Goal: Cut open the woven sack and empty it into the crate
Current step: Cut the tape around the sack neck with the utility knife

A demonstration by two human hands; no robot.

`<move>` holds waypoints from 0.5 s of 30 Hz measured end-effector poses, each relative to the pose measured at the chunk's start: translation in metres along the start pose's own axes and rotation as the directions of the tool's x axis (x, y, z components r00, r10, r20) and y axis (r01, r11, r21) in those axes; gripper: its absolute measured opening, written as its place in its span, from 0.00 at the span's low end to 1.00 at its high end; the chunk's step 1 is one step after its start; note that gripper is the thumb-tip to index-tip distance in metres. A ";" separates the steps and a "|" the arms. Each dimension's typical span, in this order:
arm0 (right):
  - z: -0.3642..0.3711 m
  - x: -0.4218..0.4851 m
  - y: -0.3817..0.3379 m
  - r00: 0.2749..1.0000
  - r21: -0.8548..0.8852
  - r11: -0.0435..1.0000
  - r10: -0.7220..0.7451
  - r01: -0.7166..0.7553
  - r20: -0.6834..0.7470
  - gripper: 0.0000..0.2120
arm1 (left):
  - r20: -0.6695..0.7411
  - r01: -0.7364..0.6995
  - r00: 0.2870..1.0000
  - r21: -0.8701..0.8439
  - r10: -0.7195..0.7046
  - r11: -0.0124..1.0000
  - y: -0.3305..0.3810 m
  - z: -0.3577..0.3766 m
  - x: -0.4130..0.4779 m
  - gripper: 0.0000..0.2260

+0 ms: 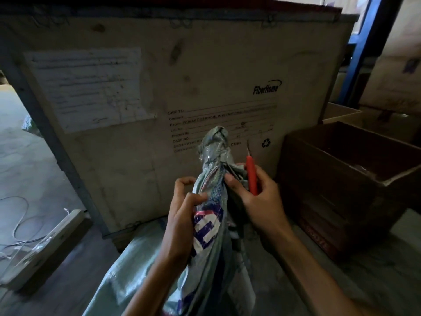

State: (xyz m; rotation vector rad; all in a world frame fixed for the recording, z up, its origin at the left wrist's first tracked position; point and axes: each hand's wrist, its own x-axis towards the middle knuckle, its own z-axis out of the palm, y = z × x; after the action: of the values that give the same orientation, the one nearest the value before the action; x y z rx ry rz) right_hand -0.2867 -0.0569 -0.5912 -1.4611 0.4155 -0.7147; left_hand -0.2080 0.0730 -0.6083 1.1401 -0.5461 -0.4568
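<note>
A grey-green woven sack (211,224) with blue, white and pink print stands upright in front of me, its neck twisted and bound with clear tape near the top. My left hand (184,215) grips the sack's neck from the left, just below the tape. My right hand (257,195) is at the neck's right side, its thumb pressed on the fabric. It holds a red-handled cutter (251,174) with the blade pointing up, beside the taped knot. A dark brown crate (341,190), open at the top, stands to the right on the floor.
A large pale shipping case (182,87) with printed labels stands right behind the sack. A white strip-shaped fixture (43,245) and loose wires lie on the floor at the left. Cardboard boxes (341,115) and a blue rack post (360,51) are at the back right.
</note>
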 end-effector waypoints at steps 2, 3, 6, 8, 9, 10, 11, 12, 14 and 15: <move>-0.001 -0.003 -0.005 0.998 0.021 0.999 -0.048 0.047 0.041 0.17 | -0.053 0.012 0.999 0.192 -0.002 0.981 0.006 -0.002 0.002 0.22; -0.001 -0.004 -0.006 0.994 -0.008 0.995 -0.094 0.095 0.054 0.15 | -0.083 0.011 0.996 0.410 0.025 0.912 0.011 -0.003 0.004 0.25; 0.001 -0.008 -0.008 0.981 -0.099 0.977 -0.183 0.189 0.071 0.14 | -0.160 0.039 0.970 0.845 0.181 0.534 0.023 -0.009 0.009 0.40; 0.001 -0.009 -0.009 0.979 -0.135 0.971 -0.189 0.199 0.080 0.16 | -0.134 -0.020 0.966 0.813 0.220 0.582 0.025 -0.013 0.010 0.37; 0.001 -0.010 -0.010 0.978 -0.142 0.970 -0.183 0.195 0.097 0.16 | -0.106 -0.058 0.978 0.691 0.180 0.721 0.026 -0.015 0.010 0.34; 0.001 -0.010 -0.009 0.978 -0.141 0.972 -0.170 0.187 0.121 0.17 | -0.059 -0.056 0.994 0.488 0.096 0.871 0.028 -0.015 0.009 0.30; 0.003 -0.012 -0.009 0.978 -0.132 0.976 -0.153 0.172 0.142 0.18 | 0.002 -0.011 1.000 0.282 0.011 0.959 0.030 -0.016 0.009 0.28; 0.005 -0.013 -0.008 0.979 -0.117 0.981 -0.139 0.157 0.148 0.19 | 0.049 0.027 0.998 0.133 -0.034 0.991 0.031 -0.017 0.009 0.26; 0.008 -0.014 -0.007 0.986 -0.106 0.985 -0.124 0.135 0.112 0.23 | 0.035 0.062 0.997 0.005 -0.062 0.998 0.032 -0.018 0.009 0.24; 0.009 -0.014 -0.007 0.988 -0.103 0.985 -0.127 0.135 0.086 0.24 | -0.018 0.071 0.997 -0.022 -0.071 0.997 0.033 -0.018 0.010 0.24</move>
State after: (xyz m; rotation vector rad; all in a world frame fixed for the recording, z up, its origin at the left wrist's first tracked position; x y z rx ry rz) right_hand -0.2924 -0.0412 -0.5855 -1.6254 0.3034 -0.7458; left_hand -0.1870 0.0919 -0.5818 1.1449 -0.4844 -0.5118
